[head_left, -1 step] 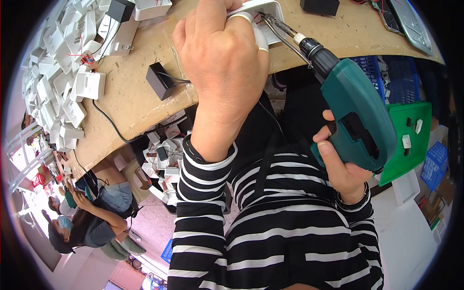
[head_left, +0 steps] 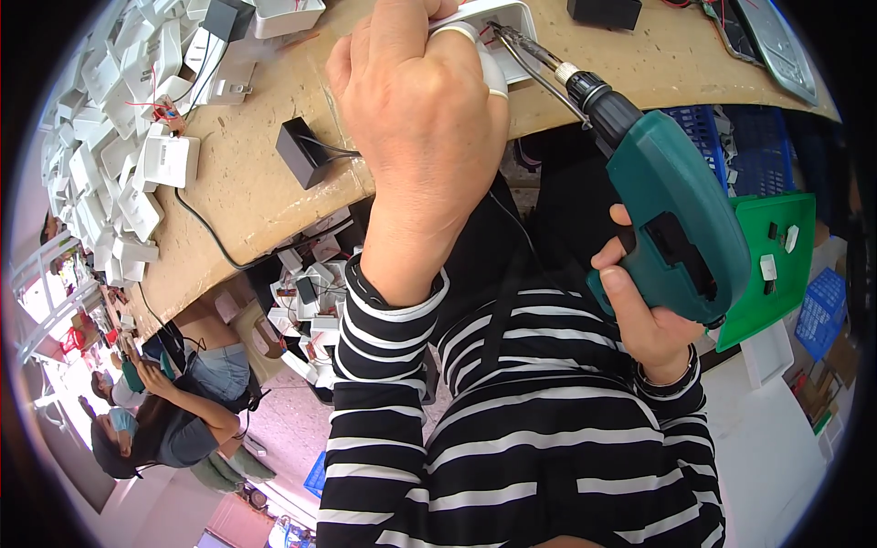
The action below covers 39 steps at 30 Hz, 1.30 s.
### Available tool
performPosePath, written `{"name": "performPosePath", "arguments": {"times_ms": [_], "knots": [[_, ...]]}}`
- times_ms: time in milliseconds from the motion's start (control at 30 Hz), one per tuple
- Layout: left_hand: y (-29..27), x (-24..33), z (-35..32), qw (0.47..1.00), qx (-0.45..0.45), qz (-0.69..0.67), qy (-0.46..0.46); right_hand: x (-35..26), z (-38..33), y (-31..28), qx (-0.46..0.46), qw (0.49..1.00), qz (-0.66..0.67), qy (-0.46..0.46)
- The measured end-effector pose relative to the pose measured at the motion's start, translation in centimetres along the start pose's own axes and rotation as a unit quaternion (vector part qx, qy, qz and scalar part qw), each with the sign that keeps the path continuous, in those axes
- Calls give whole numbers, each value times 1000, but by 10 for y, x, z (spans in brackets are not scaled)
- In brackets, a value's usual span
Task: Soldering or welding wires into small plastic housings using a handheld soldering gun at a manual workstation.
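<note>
Workshop, heaped white casings [head_left: 84, 171], scuffed workbench [head_left: 239, 183]

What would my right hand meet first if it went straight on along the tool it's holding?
The green tool in your right hand would lead, likely meeting the open white casing; its metal tip appears inside it, though depth is unclear.

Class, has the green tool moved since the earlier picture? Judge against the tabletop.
No: the green tool shows no visible shift against the tabletop.
</note>
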<state>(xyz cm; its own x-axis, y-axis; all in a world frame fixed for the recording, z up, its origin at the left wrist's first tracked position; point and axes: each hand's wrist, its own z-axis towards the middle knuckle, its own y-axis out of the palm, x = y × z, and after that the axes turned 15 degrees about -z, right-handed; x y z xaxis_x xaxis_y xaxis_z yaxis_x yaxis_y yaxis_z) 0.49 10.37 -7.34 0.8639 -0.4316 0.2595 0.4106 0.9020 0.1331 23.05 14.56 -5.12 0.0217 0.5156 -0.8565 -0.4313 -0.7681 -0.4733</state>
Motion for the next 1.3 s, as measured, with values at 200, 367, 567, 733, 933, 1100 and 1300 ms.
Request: {"name": "performPosePath", "arguments": {"times_ms": [200, 367, 567, 733, 933, 1100, 1300], "knots": [[-1, 2, 1, 1000, 2, -6, -1, -2, 0, -2, -21, 1000, -6, 5], [-1, 3, 2, 1000, -6, 4, -8, 0, 0, -2, -13, 1000, -13, -13], [-1, -2, 1, 1000, -7, -5, 18, -1, 1, -2, -8, 999, -29, -31], [-1, 0, 2, 1000, -15, 1, 3, -1, 1, 0, 1, 1000, -7, -27], [-2, 1, 1, 1000, -14, 9, -5, -2, 1, -2, -7, 999, -28, -26], [-2, 2, 2, 1000, -20, 17, -17, -1, -1, -1, -4, 1000, -15, -22], [-3, -1, 0, 1000, -19, -3, -7, -2, -2, -2, -3, 999, -24, -29]]}}
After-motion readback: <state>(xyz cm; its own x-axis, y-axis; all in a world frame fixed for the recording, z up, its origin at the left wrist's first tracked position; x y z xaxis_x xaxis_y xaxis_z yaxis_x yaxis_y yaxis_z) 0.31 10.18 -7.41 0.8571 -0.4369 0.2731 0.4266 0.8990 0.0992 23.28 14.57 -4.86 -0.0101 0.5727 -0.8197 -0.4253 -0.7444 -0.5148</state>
